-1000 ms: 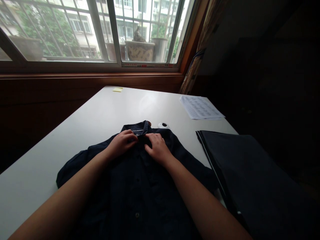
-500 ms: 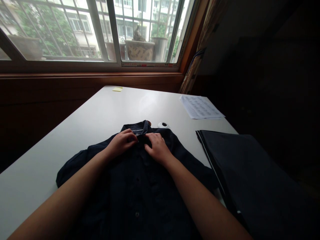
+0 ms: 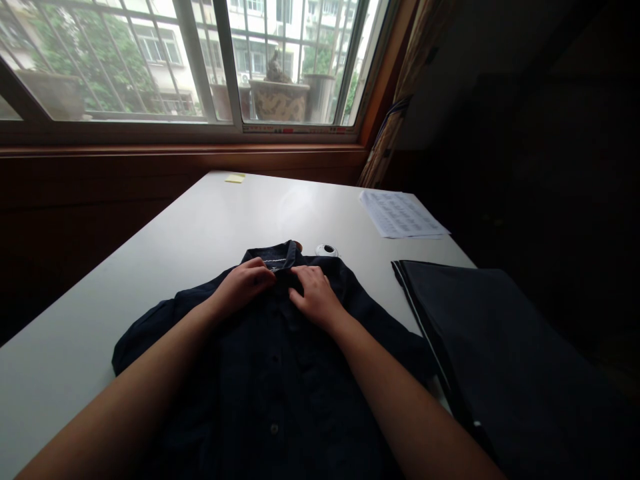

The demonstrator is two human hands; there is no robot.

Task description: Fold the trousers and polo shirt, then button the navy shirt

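A dark navy button-up shirt lies spread on the white table with its front upward and its collar pointing away from me. My left hand is closed on cloth at the left side of the neck opening, fingertips pinched together. Just to its right, my right hand grips the collar's right front, with fingers bent over the edge and the thumb lower on the cloth. A button shows low on the front. What lies under the fingertips is hidden.
Beyond the collar sits a small white, dark-centred round object. A folded dark cloth item lies at right. Printed sheets and a yellow sticky note rest farther back on the white table, below the window.
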